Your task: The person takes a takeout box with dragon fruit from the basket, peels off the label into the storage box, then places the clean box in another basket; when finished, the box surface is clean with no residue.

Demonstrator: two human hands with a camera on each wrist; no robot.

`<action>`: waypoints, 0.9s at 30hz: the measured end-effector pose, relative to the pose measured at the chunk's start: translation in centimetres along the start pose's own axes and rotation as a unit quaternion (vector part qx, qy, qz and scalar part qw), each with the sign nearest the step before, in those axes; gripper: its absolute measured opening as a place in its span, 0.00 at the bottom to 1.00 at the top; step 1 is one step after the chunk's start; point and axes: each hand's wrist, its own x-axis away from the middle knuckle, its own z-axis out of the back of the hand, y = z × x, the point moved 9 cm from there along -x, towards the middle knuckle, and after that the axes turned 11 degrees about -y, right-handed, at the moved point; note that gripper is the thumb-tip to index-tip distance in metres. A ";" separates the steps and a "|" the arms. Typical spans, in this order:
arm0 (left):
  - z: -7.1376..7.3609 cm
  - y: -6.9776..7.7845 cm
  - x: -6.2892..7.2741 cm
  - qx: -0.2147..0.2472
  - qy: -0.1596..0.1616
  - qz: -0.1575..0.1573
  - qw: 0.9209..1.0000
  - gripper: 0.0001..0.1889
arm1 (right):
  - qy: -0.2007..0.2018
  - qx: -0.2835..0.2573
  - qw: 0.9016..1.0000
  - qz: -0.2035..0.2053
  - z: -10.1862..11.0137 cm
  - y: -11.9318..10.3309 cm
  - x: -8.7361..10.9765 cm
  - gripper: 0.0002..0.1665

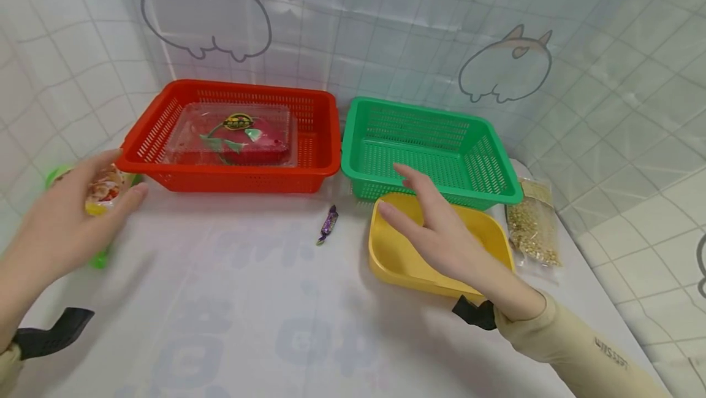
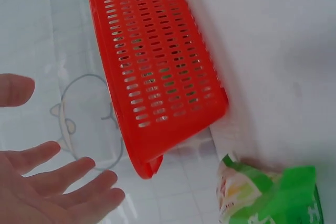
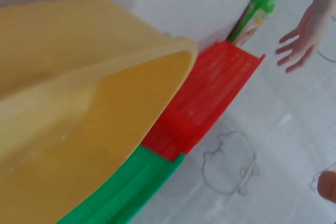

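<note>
My left hand point(image 1: 72, 214) hovers near the left end of the red basket point(image 1: 231, 180), above a green snack packet point(image 1: 105, 192) that it partly covers. In the left wrist view its fingers point(image 2: 79, 174) are spread and hold nothing. My right hand point(image 1: 436, 226) is over the yellow bin point(image 1: 397, 266), fingers extended and holding nothing. Inside the red basket lies a clear plastic box point(image 1: 187, 134) with a pink-red dragon fruit point(image 1: 254, 140) in it. Between the baskets and me, a purple wrapped candy point(image 1: 329, 224) lies on the table.
A green basket point(image 1: 430, 159) stands right of the red one, just behind the yellow bin. At the far right lies a clear bag of yellowish grains point(image 1: 532, 226). Sheeting with a grid and animal drawings point(image 1: 206, 11) rises behind the white table point(image 1: 248, 300).
</note>
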 end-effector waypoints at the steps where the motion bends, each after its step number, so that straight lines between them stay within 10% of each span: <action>1: 0.1 0.2 -0.1 0.013 0.003 -0.005 1.000 0.40 | -0.001 -0.015 1.000 0.002 -0.1 -0.3 -0.3 0.42; 18: 0.4 -0.5 -3.5 0.168 -0.016 0.029 0.985 0.35 | -0.015 -0.196 0.980 0.024 -2.5 -3.8 -5.3 0.37; 27: 0.7 0.2 -4.5 0.163 -0.015 0.026 0.986 0.36 | -0.020 -0.208 0.978 0.018 -3.4 -4.7 -7.7 0.36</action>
